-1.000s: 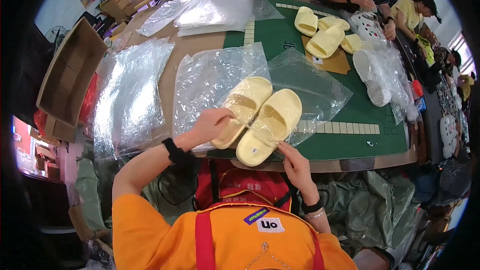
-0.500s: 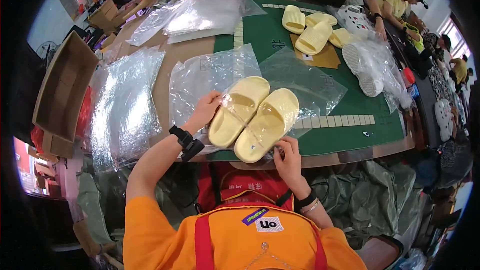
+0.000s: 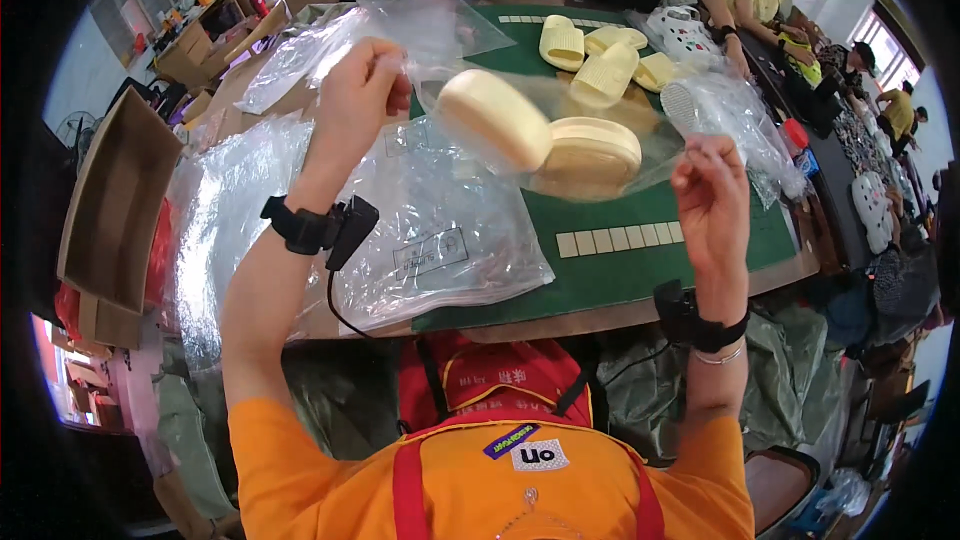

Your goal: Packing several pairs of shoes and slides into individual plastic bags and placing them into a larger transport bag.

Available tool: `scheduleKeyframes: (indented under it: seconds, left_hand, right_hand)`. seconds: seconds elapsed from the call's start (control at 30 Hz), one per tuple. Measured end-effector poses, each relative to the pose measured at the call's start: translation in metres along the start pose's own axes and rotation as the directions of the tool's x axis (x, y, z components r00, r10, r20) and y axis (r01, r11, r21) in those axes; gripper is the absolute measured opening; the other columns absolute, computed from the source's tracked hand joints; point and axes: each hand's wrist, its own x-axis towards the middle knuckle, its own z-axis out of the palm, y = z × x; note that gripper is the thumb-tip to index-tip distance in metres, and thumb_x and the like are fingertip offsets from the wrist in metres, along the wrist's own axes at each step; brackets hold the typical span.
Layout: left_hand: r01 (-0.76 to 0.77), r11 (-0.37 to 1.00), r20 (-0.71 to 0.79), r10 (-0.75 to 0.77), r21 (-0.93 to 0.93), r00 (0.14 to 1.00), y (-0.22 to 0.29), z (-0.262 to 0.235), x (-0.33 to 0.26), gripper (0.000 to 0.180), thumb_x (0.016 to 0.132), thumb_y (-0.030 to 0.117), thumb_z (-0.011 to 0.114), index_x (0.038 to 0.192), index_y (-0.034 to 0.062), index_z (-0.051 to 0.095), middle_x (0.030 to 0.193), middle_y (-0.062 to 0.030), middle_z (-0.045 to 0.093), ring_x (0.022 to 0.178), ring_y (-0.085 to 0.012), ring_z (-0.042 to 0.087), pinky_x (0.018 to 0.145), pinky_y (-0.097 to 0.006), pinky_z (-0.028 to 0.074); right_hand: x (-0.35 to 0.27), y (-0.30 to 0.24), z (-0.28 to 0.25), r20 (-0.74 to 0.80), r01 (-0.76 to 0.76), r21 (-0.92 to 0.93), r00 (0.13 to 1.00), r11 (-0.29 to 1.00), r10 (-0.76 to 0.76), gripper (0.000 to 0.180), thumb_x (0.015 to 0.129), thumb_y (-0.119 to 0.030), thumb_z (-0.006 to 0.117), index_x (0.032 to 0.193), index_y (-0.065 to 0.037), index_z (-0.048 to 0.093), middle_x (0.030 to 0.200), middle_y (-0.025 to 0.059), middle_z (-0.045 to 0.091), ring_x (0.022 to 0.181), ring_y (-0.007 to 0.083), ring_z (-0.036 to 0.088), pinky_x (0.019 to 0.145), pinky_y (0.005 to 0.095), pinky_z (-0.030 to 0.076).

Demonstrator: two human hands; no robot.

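Clear plastic, stretched taut, carries everything here: a see-through bag [image 3: 560, 130] hangs lifted in the air between the two raised hands, above the green table mat [image 3: 640, 270]. The left hand [image 3: 360, 90] pinches the bag's upper left corner between thumb and fingers, closed tight on the film. The right hand [image 3: 712, 190] grips the opposite edge low on the right, fingers curled over the plastic (the exact pinch point is hidden behind the knuckles).

Inside sit two pale yellow slippers [image 3: 540, 135], one beside the other and touching, the left one tilted with its rounded end up toward the left hand, the right one lying flatter and lower toward the right hand. Their long axes run roughly away from the person, across the line that joins the hands; the bag's span runs left to right. The pair hangs about midway, a shade nearer the left hand, which is also the higher one, so the bag slopes down to the right.

Beneath, a stack of flat empty bags [image 3: 440, 230] lies on the table's near left. More loose slippers [image 3: 600, 55] rest at the far side, near other people's hands.
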Motion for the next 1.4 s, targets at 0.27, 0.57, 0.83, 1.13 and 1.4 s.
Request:
scheduleKeyframes:
  seconds: [0.27,0.57,0.83,1.13,1.4]
  left_hand:
    - [-0.227,0.973,-0.036,0.225,-0.049,0.974,0.057,-0.002,0.022,0.019,0.081,0.007,0.046,0.096,0.0029,0.057,0.067,-0.0046,0.058,0.054,-0.0090,0.054,0.049,-0.021,0.042]
    - [-0.147,0.974,0.155,0.174,-0.171,0.973,0.034,0.012,0.069,0.017,0.088,0.010,0.044,0.097,0.0039,0.057,0.074,-0.0062,0.059,0.067,-0.0131,0.059,0.059,-0.023,0.048]
    - [-0.301,0.925,0.050,0.321,-0.231,0.946,0.023,-0.020,0.053,0.017,0.088,0.007,0.043,0.096,0.0011,0.056,0.081,-0.0079,0.060,0.072,-0.0150,0.060,0.067,-0.026,0.049]
    - [0.344,0.935,-0.209,-0.319,0.092,0.924,-0.111,-0.054,-0.128,0.010,0.083,0.009,0.051,0.090,0.0018,0.055,0.067,-0.0025,0.053,0.059,-0.0084,0.052,0.052,-0.024,0.041]
    - [0.293,0.902,0.581,-0.429,0.318,0.692,-0.089,-0.026,-0.183,0.017,0.079,0.011,0.054,0.093,0.0025,0.058,0.068,-0.0076,0.055,0.063,-0.0203,0.056,0.058,-0.031,0.045]
  right_hand:
    - [0.014,-0.038,0.000,0.006,0.132,-0.010,0.991,0.991,-0.132,0.007,0.083,-0.002,0.055,0.089,-0.004,0.053,0.095,0.0080,0.057,0.077,0.0134,0.060,0.067,0.0234,0.052]
    - [0.050,-0.039,-0.006,0.036,0.268,-0.059,0.963,0.962,-0.266,0.010,0.084,0.000,0.054,0.093,-0.004,0.051,0.092,0.0089,0.060,0.088,0.0196,0.061,0.081,0.0293,0.050]
    - [0.008,-0.012,0.012,0.213,0.335,-0.201,0.932,0.921,-0.292,0.021,0.073,0.009,0.055,0.088,-0.005,0.051,0.087,0.0075,0.052,0.084,0.0191,0.055,0.079,0.0312,0.048]
    - [-0.146,0.130,0.015,0.267,-0.112,-0.722,0.864,0.682,0.426,0.014,0.079,0.000,0.058,0.093,-0.002,0.056,0.083,0.0081,0.055,0.074,0.0189,0.059,0.063,0.0273,0.047]
    - [-0.153,0.143,0.018,0.423,0.247,-0.705,0.899,0.665,0.115,0.020,0.071,0.002,0.062,0.090,-0.004,0.057,0.087,0.0114,0.056,0.074,0.0280,0.058,0.061,0.0323,0.048]
